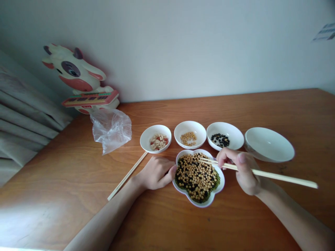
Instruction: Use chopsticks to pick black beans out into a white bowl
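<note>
My right hand (243,169) is closed around a pair of wooden chopsticks (282,176). Their tips reach into a white flower-shaped dish (221,184), touching the beans near its far side. Yellow soybeans (201,174), black beans and small green beans lie mixed in this dish. At the dish's left rim rests my left hand (158,172), fingers curled and thumb against the edge. Behind the dish stand a bowl of soybeans (192,127) and a bowl of black beans (232,134). Further left is a bowl (146,137) with pale flat seeds or slices and some reddish pieces.
A white bowl (272,144) stands at the right end of the row. Another pair of chopsticks (128,175) lies left of my left hand. A clear plastic bag (112,129) sits before a cow-shaped toy keyboard (83,82) by the wall. A curtain (26,115) hangs at left.
</note>
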`<state>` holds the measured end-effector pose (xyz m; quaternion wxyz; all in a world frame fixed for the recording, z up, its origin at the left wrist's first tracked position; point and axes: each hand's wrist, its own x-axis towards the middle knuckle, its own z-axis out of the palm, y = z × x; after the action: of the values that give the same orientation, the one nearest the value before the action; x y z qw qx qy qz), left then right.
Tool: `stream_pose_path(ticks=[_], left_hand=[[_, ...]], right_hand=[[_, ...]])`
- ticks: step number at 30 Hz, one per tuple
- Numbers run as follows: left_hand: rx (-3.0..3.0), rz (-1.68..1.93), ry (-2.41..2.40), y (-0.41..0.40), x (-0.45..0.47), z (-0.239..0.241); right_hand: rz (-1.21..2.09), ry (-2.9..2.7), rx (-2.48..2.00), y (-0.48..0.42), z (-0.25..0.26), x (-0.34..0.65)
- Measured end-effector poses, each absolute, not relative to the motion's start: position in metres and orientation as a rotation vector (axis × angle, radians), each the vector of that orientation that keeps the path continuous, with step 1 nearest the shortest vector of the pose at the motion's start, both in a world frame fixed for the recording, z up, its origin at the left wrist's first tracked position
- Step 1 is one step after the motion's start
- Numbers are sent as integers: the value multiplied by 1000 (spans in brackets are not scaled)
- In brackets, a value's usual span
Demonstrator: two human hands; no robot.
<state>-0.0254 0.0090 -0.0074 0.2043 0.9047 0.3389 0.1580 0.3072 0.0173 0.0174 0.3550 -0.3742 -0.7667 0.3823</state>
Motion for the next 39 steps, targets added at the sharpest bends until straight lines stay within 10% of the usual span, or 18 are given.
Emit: stream_pose_path(ticks=[39], left_hand=[[2521,436,960,9,-25,-6]], right_hand=[[984,-1673,-1075,20,19,303]])
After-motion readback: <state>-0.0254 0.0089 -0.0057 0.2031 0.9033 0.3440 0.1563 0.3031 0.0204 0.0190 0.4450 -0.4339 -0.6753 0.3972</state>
